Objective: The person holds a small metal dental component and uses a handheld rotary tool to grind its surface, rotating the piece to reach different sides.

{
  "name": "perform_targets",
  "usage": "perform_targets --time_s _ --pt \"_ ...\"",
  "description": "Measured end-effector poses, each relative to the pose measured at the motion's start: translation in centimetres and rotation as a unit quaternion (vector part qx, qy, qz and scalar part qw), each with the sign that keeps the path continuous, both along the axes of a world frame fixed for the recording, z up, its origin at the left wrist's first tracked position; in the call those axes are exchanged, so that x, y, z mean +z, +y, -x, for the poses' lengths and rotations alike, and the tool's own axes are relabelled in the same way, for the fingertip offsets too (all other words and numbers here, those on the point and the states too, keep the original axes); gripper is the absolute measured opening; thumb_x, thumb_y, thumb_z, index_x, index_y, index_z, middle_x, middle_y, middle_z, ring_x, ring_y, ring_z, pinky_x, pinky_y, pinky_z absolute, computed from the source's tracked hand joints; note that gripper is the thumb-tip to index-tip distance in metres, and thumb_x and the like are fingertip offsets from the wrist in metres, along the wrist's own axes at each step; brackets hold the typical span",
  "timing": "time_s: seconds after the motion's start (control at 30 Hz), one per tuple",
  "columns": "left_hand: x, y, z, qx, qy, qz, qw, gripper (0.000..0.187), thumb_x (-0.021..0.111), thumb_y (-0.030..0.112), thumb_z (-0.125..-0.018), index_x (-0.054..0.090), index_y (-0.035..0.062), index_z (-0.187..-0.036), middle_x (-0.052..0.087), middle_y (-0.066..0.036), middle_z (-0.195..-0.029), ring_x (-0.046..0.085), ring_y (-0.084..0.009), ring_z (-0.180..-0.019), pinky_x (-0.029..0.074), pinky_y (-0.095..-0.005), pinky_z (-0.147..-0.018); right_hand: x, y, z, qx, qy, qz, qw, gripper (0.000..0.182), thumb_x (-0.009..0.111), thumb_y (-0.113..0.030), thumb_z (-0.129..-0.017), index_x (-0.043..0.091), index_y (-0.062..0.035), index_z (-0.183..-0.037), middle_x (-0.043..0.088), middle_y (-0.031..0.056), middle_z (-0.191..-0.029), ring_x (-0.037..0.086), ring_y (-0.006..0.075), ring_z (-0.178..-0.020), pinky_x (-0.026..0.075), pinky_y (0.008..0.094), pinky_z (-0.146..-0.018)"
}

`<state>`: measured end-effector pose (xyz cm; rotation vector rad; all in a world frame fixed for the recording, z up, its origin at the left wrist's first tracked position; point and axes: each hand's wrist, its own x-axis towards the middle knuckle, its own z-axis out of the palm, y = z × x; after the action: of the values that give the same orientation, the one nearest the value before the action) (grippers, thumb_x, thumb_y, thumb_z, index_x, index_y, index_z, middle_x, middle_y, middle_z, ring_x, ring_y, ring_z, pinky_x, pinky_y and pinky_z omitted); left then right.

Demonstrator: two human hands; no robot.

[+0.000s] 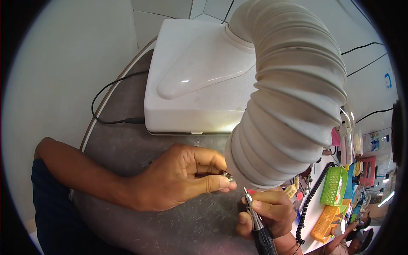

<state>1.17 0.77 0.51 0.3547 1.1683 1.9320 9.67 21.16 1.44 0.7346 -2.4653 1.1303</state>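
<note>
My left hand [182,180] pinches a small shiny metal piece [228,175] between thumb and fingers, just left of the hose's mouth. My right hand [272,210] is closed around a rotary handpiece [258,225] with a silver front and a black body. The handpiece's tip points up toward the metal piece, a short gap away from it. Over both hands hangs a wide ribbed white hose [293,97], which hides part of the right hand's fingers. The hose joins a white box-shaped machine [195,76] behind the hands.
A dark grey tabletop [123,148] lies under my hands. A black cable [106,122] plugs in beside the machine. At right are a coiled black cord [309,204], a green basket [333,187], an orange basket [324,223] and a person [346,240] at the lower edge.
</note>
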Motion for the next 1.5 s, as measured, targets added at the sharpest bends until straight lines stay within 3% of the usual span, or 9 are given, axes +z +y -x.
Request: perform_targets --time_s 0.13,0.57,1.13,1.5 --pt "-0.05 0.31 -0.34 0.006 -0.044 -0.008 0.999 0.014 0.055 0.005 -0.092 0.052 -0.0042 -0.102 0.062 -0.011 -0.098 0.062 -0.0131 -0.092 0.051 -0.0237 -0.085 0.05 -0.04 0.25 0.021 0.027 -0.017 0.999 0.036 0.071 -0.016 -0.077 0.049 -0.0107 -0.104 0.061 0.0082 -0.085 0.062 0.023 -0.073 0.05 0.0315 -0.066" --pt "-0.26 0.19 -0.4 -0.005 -0.036 -0.017 0.999 0.015 0.061 0.007 -0.089 0.056 -0.0036 -0.098 0.062 -0.009 -0.095 0.06 -0.0112 -0.092 0.05 -0.0228 -0.083 0.1 -0.29 -0.01 0.002 0.004 -0.022 1.0 0.039 0.073 -0.016 -0.074 0.049 -0.0122 -0.105 0.062 0.007 -0.083 0.062 0.0216 -0.069 0.05 0.031 -0.064" --pt "0.22 -0.02 -0.16 -0.017 -0.008 0.011 1.0 0.017 0.062 0.01 -0.089 0.06 -0.0047 -0.098 0.064 -0.007 -0.093 0.059 -0.0093 -0.091 0.048 -0.0227 -0.084 -0.03 -0.32 0.21 0.009 0.01 -0.018 1.0 0.045 0.077 -0.013 -0.072 0.051 -0.0112 -0.108 0.063 0.01 -0.08 0.063 0.0204 -0.064 0.05 0.0286 -0.053" --pt "0.21 -0.05 -0.11 -0.017 0.001 0.015 1.0 0.017 0.062 0.01 -0.089 0.061 -0.0048 -0.097 0.064 -0.006 -0.092 0.058 -0.0082 -0.088 0.047 -0.022 -0.081 0.12 -0.3 0.29 0.007 0.0 -0.021 1.0 0.044 0.077 -0.013 -0.072 0.051 -0.0112 -0.107 0.063 0.0102 -0.082 0.064 0.0202 -0.065 0.052 0.0278 -0.057"
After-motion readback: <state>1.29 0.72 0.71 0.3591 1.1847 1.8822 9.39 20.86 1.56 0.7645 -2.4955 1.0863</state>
